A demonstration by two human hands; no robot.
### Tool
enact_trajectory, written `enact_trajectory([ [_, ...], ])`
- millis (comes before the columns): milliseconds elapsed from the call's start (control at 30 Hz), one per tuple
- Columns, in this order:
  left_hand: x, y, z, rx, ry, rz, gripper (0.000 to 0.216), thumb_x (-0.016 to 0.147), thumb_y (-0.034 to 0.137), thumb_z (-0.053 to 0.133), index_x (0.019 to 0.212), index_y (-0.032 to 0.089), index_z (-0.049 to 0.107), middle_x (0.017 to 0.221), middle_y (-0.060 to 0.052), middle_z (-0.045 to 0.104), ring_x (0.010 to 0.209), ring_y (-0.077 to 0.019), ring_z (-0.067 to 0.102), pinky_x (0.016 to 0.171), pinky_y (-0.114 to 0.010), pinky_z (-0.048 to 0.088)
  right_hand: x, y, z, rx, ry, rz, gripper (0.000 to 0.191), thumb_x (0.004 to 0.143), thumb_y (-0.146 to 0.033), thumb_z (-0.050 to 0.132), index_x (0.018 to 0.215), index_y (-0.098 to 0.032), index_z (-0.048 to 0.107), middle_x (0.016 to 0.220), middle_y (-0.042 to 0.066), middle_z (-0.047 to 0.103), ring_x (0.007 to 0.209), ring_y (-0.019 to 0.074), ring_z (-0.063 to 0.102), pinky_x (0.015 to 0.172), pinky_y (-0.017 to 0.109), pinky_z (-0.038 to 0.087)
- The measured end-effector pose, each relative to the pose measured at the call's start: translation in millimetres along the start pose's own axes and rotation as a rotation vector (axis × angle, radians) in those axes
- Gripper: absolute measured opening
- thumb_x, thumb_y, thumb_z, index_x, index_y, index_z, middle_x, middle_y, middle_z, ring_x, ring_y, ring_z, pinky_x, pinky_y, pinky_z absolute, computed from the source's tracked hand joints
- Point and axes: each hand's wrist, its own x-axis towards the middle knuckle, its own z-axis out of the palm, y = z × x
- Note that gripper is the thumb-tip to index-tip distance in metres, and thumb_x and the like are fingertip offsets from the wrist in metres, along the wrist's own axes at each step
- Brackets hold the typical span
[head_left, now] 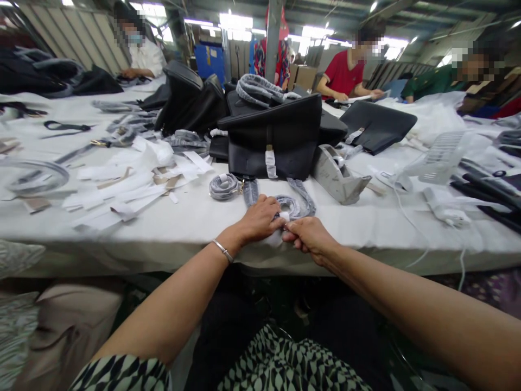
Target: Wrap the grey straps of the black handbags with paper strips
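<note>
My left hand (260,220) and my right hand (308,237) meet at the near edge of the white table (183,228). Both are closed on a coiled bag strap wrapped in grey-white paper (299,203), pinching a small white piece at its near end. Another rolled wrapped strap (223,185) lies just left of it. Behind them stands a black leather handbag (274,136) with a wrapped clasp on its front flap.
A grey tape dispenser (340,174) sits right of the handbag. Loose white paper strips (130,184) litter the left. More black bags (189,100) and a flat black piece (376,127) lie farther back. A white fan (442,157) with cables stands right. Three people work at the far side.
</note>
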Motion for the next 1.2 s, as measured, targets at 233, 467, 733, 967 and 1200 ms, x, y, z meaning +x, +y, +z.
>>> enact_trajectory([
  [233, 1.8, -2.9, 3.7, -0.012, 0.002, -0.005, 0.024, 0.089, 0.035, 0.052, 0.097, 0.014, 0.062, 0.104, -0.009, 0.057, 0.101, -0.0232, 0.045, 0.095, -0.039, 0.041, -1.1, -0.9, -6.5, 0.017, -0.032, 0.081, 0.019, 0.081, -0.015, 0.060, 0.063, -0.012, 0.055, 0.044, -0.002, 0.055, 0.030, 0.0013, 0.034, 0.028, 0.012, 0.016],
  [467, 2.9, -5.4, -0.8, 0.019, -0.033, 0.047, 0.031, 0.086, 0.039, 0.059, 0.101, 0.013, 0.064, 0.106, -0.010, 0.057, 0.102, -0.0247, 0.044, 0.094, -0.037, 0.041, 8.2, -1.0, -8.2, -0.032, -0.074, 0.145, 0.024, 0.082, -0.017, 0.061, 0.059, -0.013, 0.051, 0.041, -0.005, 0.049, 0.028, 0.0019, 0.034, 0.028, 0.012, 0.015],
  [733, 10.5, -5.0, -7.0, 0.093, -0.097, 0.124, 0.031, 0.082, 0.043, 0.064, 0.087, 0.012, 0.066, 0.097, -0.011, 0.059, 0.093, -0.0244, 0.046, 0.081, -0.033, 0.043, 6.3, -2.8, -11.1, -0.022, -0.098, 0.155, 0.015, 0.084, -0.017, 0.058, 0.069, -0.013, 0.057, 0.041, -0.006, 0.048, 0.028, 0.0024, 0.033, 0.029, 0.012, 0.017],
  [967, 15.0, -10.2, -14.5, -0.075, -0.035, 0.083, 0.027, 0.081, 0.040, 0.063, 0.079, 0.013, 0.064, 0.085, -0.008, 0.059, 0.087, -0.0218, 0.049, 0.080, -0.032, 0.042, 2.5, -0.7, -10.9, 0.028, -0.102, 0.106, 0.019, 0.079, -0.017, 0.060, 0.061, -0.013, 0.053, 0.041, -0.005, 0.048, 0.029, 0.0021, 0.032, 0.030, 0.013, 0.016],
  [1200, 15.4, -16.4, -40.9, -0.851, 0.094, -0.319, 0.034, 0.076, 0.047, 0.064, 0.076, 0.013, 0.060, 0.064, 0.002, 0.051, 0.057, -0.0094, 0.044, 0.055, -0.022, 0.033, 5.5, -2.6, -20.0, 0.204, -0.101, -0.008, 0.011, 0.077, -0.022, 0.063, 0.082, -0.012, 0.065, 0.052, -0.003, 0.055, 0.036, 0.0023, 0.035, 0.033, 0.013, 0.018],
])
